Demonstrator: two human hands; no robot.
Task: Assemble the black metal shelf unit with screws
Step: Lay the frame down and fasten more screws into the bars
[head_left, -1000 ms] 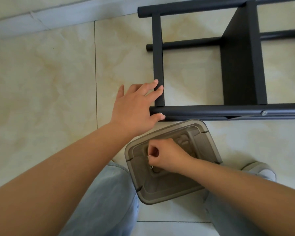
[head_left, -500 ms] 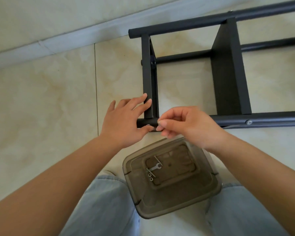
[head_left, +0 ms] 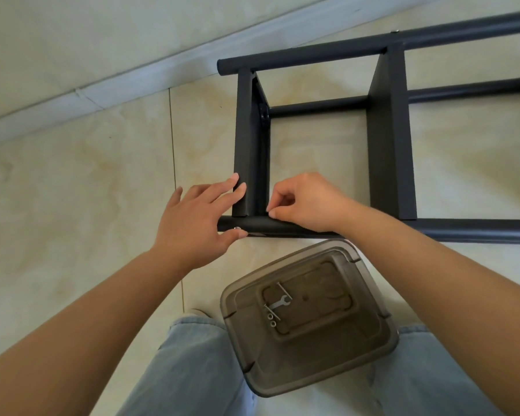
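Observation:
The black metal shelf frame (head_left: 391,145) lies on its side on the tiled floor. My left hand (head_left: 192,223) presses its straight fingers against the end shelf panel (head_left: 246,139), thumb on the near tube (head_left: 463,232) beside a silver screw head (head_left: 237,228). My right hand (head_left: 306,202) pinches a small fastener, mostly hidden by the fingertips, at the inner corner where that panel meets the tube.
A smoky plastic lid (head_left: 312,355) rests between my knees, holding a small wrench (head_left: 279,303), a long screw (head_left: 284,291) and a few washers or nuts (head_left: 270,318). My jeans (head_left: 192,370) fill the bottom. A pale baseboard (head_left: 102,91) runs along the wall at upper left.
My right hand left the lid with a small part and came up to the panel-tube corner. My left hand stayed on the frame's end. The view tilted down.

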